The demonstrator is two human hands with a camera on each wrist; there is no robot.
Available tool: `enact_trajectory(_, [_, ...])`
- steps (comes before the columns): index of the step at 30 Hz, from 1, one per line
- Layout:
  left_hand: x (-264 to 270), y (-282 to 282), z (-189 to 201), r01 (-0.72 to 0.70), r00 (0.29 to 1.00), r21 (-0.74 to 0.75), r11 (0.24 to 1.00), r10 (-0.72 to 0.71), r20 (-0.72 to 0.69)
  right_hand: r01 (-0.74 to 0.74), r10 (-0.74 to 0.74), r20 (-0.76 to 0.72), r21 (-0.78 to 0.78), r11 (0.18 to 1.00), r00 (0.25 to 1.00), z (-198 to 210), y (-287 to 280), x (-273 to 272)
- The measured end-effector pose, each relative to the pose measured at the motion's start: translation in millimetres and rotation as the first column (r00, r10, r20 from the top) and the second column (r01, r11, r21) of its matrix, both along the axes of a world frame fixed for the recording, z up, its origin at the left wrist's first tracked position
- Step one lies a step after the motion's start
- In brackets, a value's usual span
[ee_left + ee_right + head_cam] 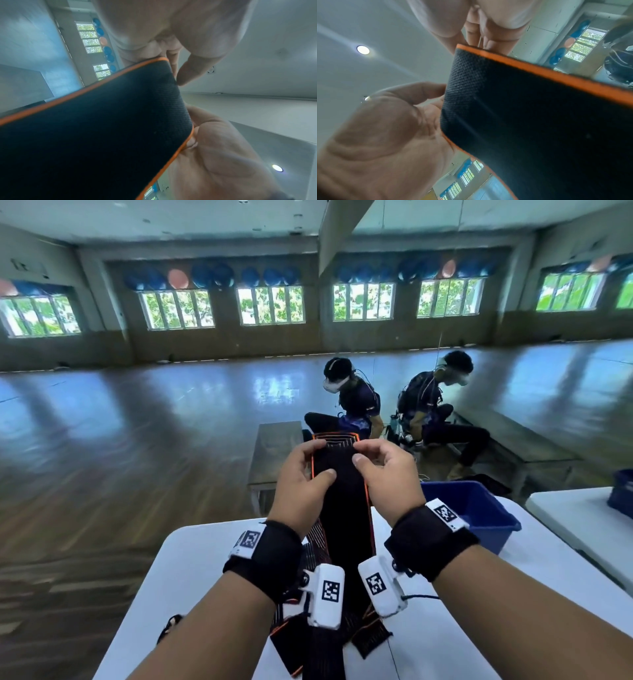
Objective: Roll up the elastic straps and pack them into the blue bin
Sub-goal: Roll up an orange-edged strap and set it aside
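Here both hands hold one black elastic strap [337, 474] by its top end, raised above the white table [191, 563]. The left hand [303, 484] pinches the strap's left edge, thumb on the near face and fingers curled behind; the right hand [387, 477] pinches the right edge in the same way. The wrist views confirm the two-sided hold: fingertips [190, 75] sit at the folded top edge, and the orange piping [539, 70] runs along both margins of the woven face. The strap hangs down between the forearms to the table, where its lower length lies among further straps [370, 642]. The blue bin [479, 515] stands on the table to the right, near the right wrist, and what shows of its inside holds no strap.

Handling, as judged from the drape: the strap is soft, light and limp, with no stiffness of its own, and its coarse weave should give fingers good purchase. The top end appears already bent over, so rolling seems to be just starting. The sensible hold is at the two piped edges close to the end, thumbs pressing the first turn tight, since a loose core would likely spring open. The trailing length may drag neighbouring straps.
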State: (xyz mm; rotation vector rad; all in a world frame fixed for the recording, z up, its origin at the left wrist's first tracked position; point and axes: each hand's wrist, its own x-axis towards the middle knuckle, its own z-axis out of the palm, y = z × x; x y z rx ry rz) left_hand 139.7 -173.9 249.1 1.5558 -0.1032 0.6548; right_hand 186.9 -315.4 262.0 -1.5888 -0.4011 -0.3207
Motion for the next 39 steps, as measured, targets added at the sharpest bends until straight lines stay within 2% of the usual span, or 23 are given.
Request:
enact_trajectory(3, [2, -12, 1, 0.084, 0.995, -0.066, 0.994, -0.087, -0.049, -0.029, 0.029, 0.000, -0.026, 0.999, 1.000, 1, -2, 2])
enact_trajectory(6, [3, -30, 4, 0.129, 0.989, -0.065, 0.990, -0.133, -0.058, -0.074, 0.076, 0.021, -0.097, 0.993, 0.997, 0, -7, 6])
enact_trajectory(9, [8, -44, 5, 0.127, 0.989, -0.060, 0.990, -0.131, -0.066, -0.086, 0.090, 0.024, -0.132, 0.987, 0.996, -1, -22, 9])
enact_trajectory(12, [15, -62, 5, 0.121, 0.989, -0.088, 0.989, -0.127, -0.075, -0.104, 0.107, 0.031, -0.100, 0.990, 0.994, -5, -45, 12])
enact_trajectory(16, [30, -89, 5, 0.094, 0.991, -0.164, 0.982, -0.108, -0.075, -0.183, 0.190, 0.051, -0.118, 0.976, 0.980, -28, -87, 12])
enact_trajectory(21, [48, -123, -1, 0.018, 0.992, -0.162, 0.987, -0.039, -0.123, -0.394, 0.364, -0.160, -0.252, 0.884, 0.918, -93, -143, 2])
enact_trajectory(23, [57, -136, -5, -0.011, 0.988, -0.143, 0.990, -0.011, -0.151, -0.475, 0.413, -0.263, -0.249, 0.844, 0.872, -115, -162, -6])
enact_trajectory(26, [66, -155, -14, -0.045, 0.982, -0.083, 0.996, 0.029, -0.187, -0.498, 0.417, -0.316, -0.246, 0.831, 0.852, -133, -188, -5])
enact_trajectory(29, [70, -171, -16, -0.074, 0.980, -0.042, 0.996, 0.065, -0.190, -0.405, 0.351, -0.233, -0.259, 0.877, 0.907, -127, -207, 7])
enact_trajectory(32, [70, -180, -12, -0.100, 0.980, 0.001, 0.995, 0.098, -0.174, -0.277, 0.256, -0.117, -0.242, 0.930, 0.960, -96, -218, 29])
enact_trajectory(35, [71, -183, -7, -0.151, 0.978, -0.013, 0.988, 0.148, -0.146, -0.247, 0.243, -0.043, -0.172, 0.954, 0.969, -63, -220, 47])
enact_trajectory(39, [72, -174, 1, -0.194, 0.975, -0.056, 0.979, 0.186, -0.124, -0.254, 0.257, 0.016, -0.110, 0.961, 0.966, -40, -211, 53])
